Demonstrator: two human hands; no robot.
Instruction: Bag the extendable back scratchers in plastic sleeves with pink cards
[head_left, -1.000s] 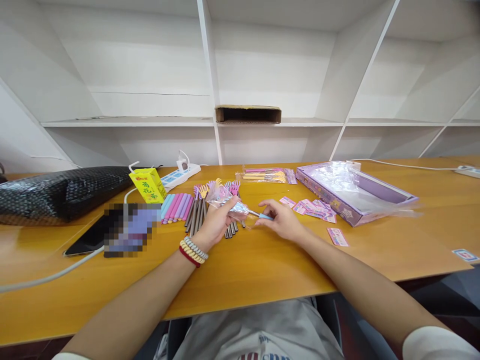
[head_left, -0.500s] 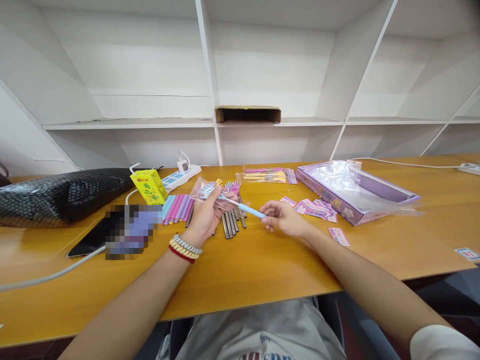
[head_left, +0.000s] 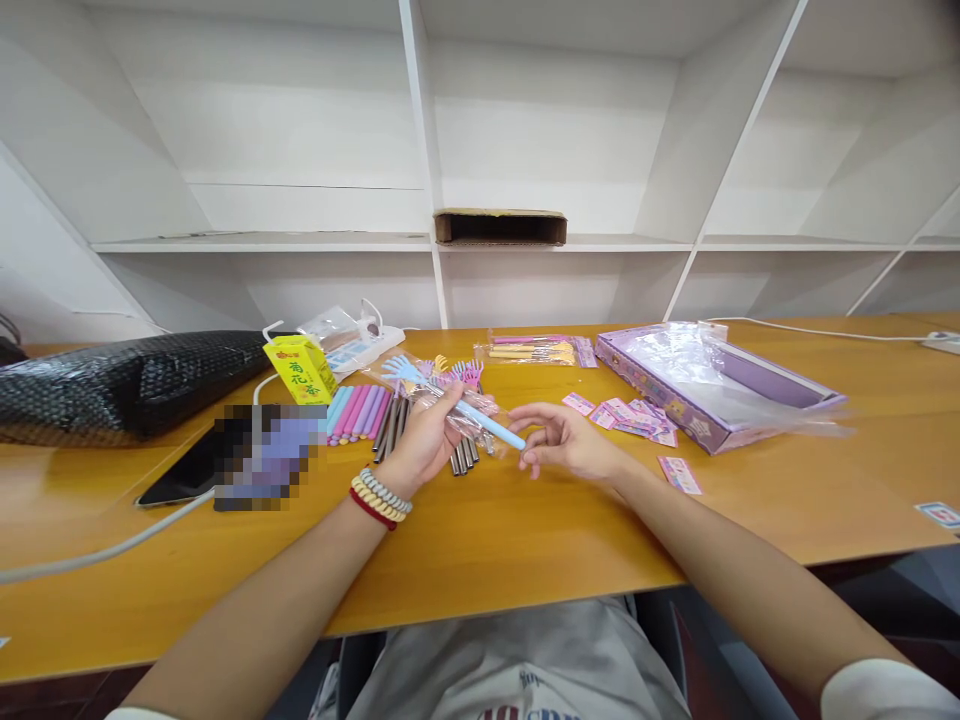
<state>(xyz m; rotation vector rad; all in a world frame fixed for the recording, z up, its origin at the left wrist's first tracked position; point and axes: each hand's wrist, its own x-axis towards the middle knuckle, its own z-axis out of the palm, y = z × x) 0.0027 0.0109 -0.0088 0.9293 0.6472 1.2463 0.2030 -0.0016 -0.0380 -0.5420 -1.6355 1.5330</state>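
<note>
Holding a blue back scratcher over the middle of the desk

The left hand is closed around the scratcher's shaft, along with some crumpled clear plastic (coiled bands ring that wrist). The scratcher slants, its hand-shaped head towards the desk's far edge and its handle end towards the right. The right hand is loosely curled, fingertips at the handle's end; whether they pinch it or only touch it, I cannot tell.

Just beyond the left hand lies a pile of other scratchers with metal rods and pink and yellow heads. Coloured tubes lie in a row to their left, near a yellow drink carton and a white power strip. A black wrapped parcel fills the desk's far left corner.

Near the far edge, a clear packet holds more scratchers. Small pink cards lie scattered to the right of the right hand, one card apart from the rest and closer to the near edge. Beyond them sits a shallow purple box with clear plastic spilling over its rim.
</note>
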